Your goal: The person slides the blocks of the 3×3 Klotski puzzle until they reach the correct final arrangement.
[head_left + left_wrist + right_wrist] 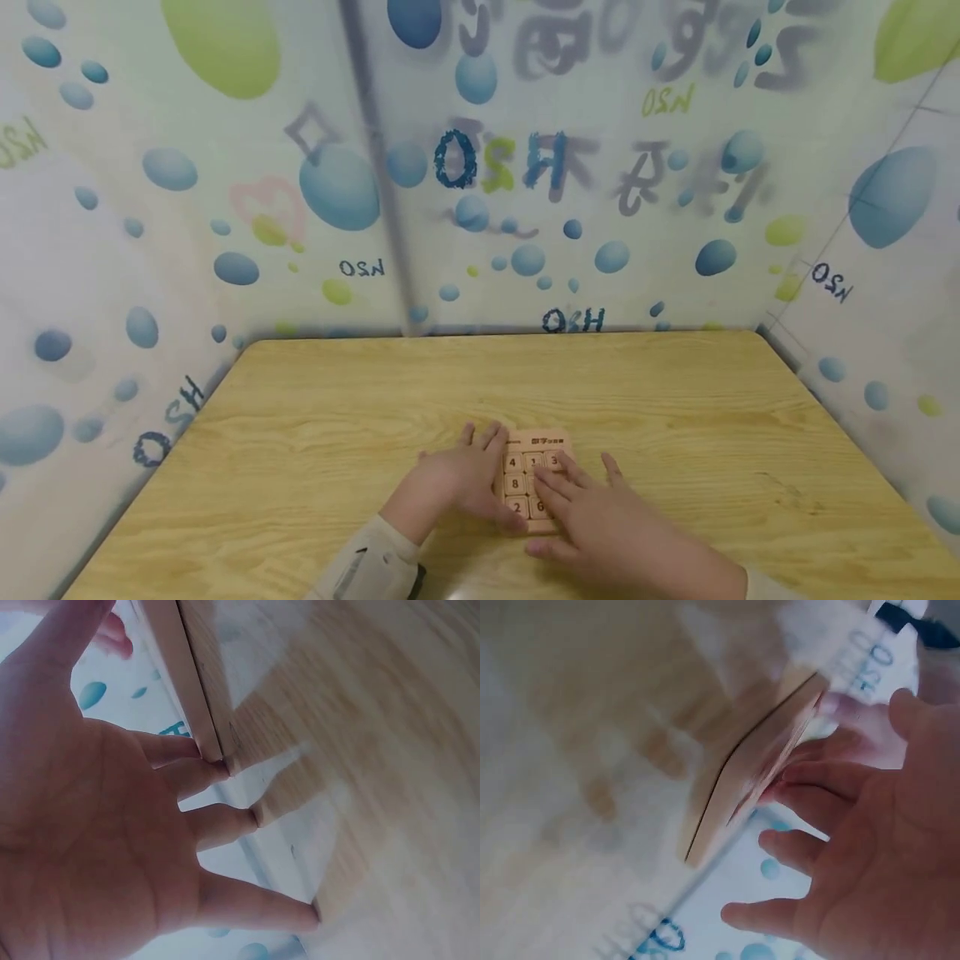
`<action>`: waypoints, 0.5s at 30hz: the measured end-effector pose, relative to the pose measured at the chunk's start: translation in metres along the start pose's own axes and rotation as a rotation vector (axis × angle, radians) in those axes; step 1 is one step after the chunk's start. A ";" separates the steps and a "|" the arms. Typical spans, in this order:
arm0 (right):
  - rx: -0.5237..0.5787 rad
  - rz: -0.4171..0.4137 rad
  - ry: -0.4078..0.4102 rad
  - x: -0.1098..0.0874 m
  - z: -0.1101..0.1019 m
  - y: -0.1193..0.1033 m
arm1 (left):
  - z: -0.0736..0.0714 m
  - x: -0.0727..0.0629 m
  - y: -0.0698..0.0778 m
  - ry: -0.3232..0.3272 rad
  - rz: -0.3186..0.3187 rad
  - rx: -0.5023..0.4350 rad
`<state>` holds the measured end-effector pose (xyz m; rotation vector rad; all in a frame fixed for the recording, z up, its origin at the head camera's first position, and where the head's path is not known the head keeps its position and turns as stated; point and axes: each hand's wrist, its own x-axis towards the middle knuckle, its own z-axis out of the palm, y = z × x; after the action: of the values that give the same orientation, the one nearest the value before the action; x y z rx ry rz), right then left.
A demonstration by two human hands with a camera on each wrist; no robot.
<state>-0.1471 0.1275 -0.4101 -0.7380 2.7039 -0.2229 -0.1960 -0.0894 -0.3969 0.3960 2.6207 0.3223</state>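
Note:
A small wooden number sliding puzzle (522, 437) lies flat on the table in the head view, with numbered square tiles in its frame. My left hand (467, 482) rests along its left side, the thumb over the near left corner. In the left wrist view the fingers (251, 896) are spread and straight, their tips on the tabletop, two of them against the puzzle's side (180, 671). My right hand (603, 518) reaches over the puzzle from the right with extended fingers, fingertips at the middle tiles, hiding several. The right wrist view shows the puzzle's edge (735, 776) beside those fingertips.
The wooden table (360, 392) spreads around the puzzle on all sides. Beyond its far edge hangs a pale curtain or wall covering (480, 225) printed with blue and green drops, with similar panels at left and right.

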 end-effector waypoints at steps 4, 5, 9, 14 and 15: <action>0.023 -0.039 -0.023 -0.005 0.001 -0.001 | -0.001 -0.001 -0.001 -0.001 -0.007 0.002; 0.012 -0.018 -0.019 -0.006 0.001 0.000 | -0.002 -0.001 -0.001 -0.002 -0.008 0.004; -0.018 0.079 -0.020 -0.007 -0.002 0.001 | -0.002 -0.001 -0.001 -0.005 -0.008 0.010; -0.034 0.102 -0.028 -0.006 -0.004 -0.002 | 0.000 0.000 -0.001 -0.003 -0.008 0.014; -0.036 0.107 -0.032 -0.005 -0.004 -0.003 | 0.001 0.000 -0.001 -0.002 -0.006 0.017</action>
<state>-0.1426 0.1279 -0.4040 -0.5989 2.7138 -0.1364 -0.1960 -0.0903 -0.3982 0.3942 2.6234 0.2982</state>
